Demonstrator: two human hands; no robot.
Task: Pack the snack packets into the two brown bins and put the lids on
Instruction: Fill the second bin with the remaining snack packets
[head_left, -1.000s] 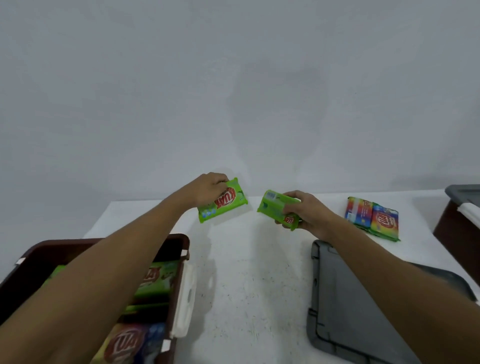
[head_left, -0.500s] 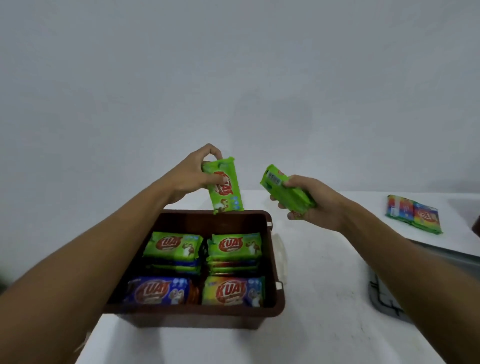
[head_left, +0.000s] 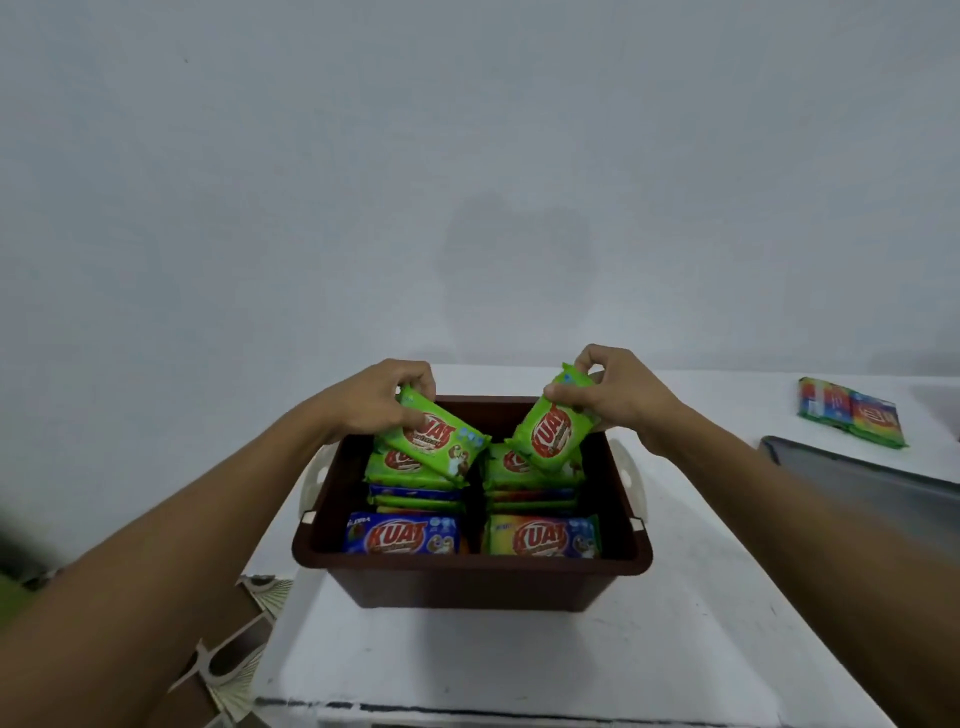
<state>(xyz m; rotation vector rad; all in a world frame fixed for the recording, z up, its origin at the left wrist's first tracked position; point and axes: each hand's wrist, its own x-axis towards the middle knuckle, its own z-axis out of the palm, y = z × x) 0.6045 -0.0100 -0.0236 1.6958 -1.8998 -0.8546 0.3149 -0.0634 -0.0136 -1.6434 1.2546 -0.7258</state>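
Left side: pinching with the left hand (head_left: 384, 400) the upper end of a green packet (head_left: 434, 441), long axis sloping down and rightward, just above the back-left stack (head_left: 410, 470) in the bin (head_left: 467, 577). Right of centre: gripping with the right hand (head_left: 618, 395) the top of a second packet (head_left: 553, 434), tilted down-left over the back-right stack (head_left: 519, 465). Probably needs only lowering and laying flat, each hand on its own side. Far right on the desk (head_left: 519, 654): loose packets (head_left: 852, 413) behind a grey lid (head_left: 857, 483).
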